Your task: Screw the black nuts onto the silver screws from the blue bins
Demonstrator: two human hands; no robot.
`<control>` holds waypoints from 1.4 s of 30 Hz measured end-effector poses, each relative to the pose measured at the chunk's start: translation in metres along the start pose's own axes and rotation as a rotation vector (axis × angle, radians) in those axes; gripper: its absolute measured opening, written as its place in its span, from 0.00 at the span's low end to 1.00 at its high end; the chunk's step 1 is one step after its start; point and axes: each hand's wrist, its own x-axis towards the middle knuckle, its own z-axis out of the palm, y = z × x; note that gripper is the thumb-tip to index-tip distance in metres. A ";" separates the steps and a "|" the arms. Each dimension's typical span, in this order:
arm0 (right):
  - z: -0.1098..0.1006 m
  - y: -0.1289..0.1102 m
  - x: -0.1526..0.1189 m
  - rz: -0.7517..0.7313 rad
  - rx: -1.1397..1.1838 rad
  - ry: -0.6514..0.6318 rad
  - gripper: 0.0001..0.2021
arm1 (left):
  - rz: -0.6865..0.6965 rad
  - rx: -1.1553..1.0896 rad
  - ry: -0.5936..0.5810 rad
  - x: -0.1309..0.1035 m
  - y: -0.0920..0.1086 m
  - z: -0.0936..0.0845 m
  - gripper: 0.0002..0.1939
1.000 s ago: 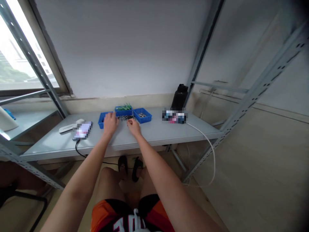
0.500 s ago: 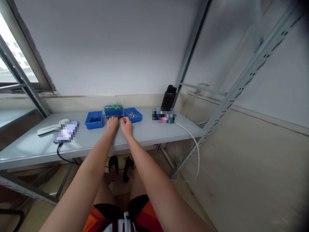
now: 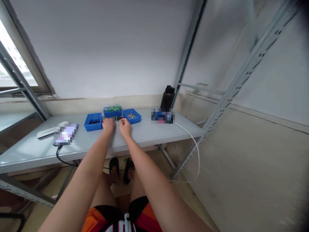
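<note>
My left hand [image 3: 108, 125] rests low over the grey table, its fingers curled down at the left end of a heap of small dark and silvery parts [image 3: 117, 118]. What those fingers hold, if anything, is hidden under them. My right hand [image 3: 125, 127] is at the heap's right end, thumb and fingertips pinched together. Anything in that pinch is too small to make out. Around the heap stand three blue bins: the left bin [image 3: 85, 124] holds dark pieces, the back bin [image 3: 112, 114] holds green strips [image 3: 114, 108], and the right bin [image 3: 139, 120] holds small shiny metal pieces [image 3: 131, 116].
A phone [image 3: 65, 133] with a black cable and a white, flat, elongated object [image 3: 45, 132] lie at the table's left. At the right stand a black bottle [image 3: 167, 99] and a blurred-out object [image 3: 163, 116] with a white cable. Metal shelf posts [image 3: 190, 48] frame the table [image 3: 149, 132].
My left hand has shifted slightly left, uncovering more of the heap. My right hand stays by the heap's right end, still pinched. The view has tilted a little.
</note>
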 end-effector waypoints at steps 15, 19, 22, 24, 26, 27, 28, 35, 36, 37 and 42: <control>0.001 0.005 0.001 -0.031 0.038 0.035 0.07 | 0.150 -0.168 0.067 -0.007 -0.007 -0.017 0.16; 0.001 0.007 0.002 -0.014 -0.034 0.043 0.07 | 0.197 -0.575 0.136 -0.017 -0.009 -0.017 0.09; 0.003 0.008 0.002 -0.027 -0.095 0.021 0.09 | 0.125 -0.887 0.099 -0.027 -0.017 -0.006 0.07; 0.004 0.008 0.001 -0.047 -0.132 -0.008 0.12 | 0.078 -1.017 0.051 -0.032 -0.023 0.003 0.07; 0.004 0.008 0.000 -0.059 -0.146 -0.061 0.13 | 0.044 -1.104 0.007 -0.037 -0.028 0.010 0.07; 0.004 0.008 -0.001 -0.062 -0.141 -0.088 0.12 | 0.019 -1.136 0.001 -0.038 -0.030 0.012 0.08; 0.003 0.008 -0.001 -0.065 -0.132 -0.111 0.11 | 0.003 -1.151 0.002 -0.039 -0.031 0.013 0.08; 0.000 0.014 0.002 -0.080 -0.044 -0.095 0.08 | 0.146 -1.004 0.021 -0.045 -0.029 0.010 0.04; 0.001 0.015 0.003 -0.082 -0.032 -0.100 0.08 | 0.150 -1.004 0.022 -0.045 -0.028 0.009 0.04; 0.001 0.017 0.004 -0.084 -0.015 -0.105 0.08 | 0.142 -1.013 0.029 -0.045 -0.028 0.009 0.04; 0.005 0.026 0.009 -0.057 0.157 -0.112 0.08 | 0.027 -1.059 0.061 -0.043 -0.028 0.011 0.09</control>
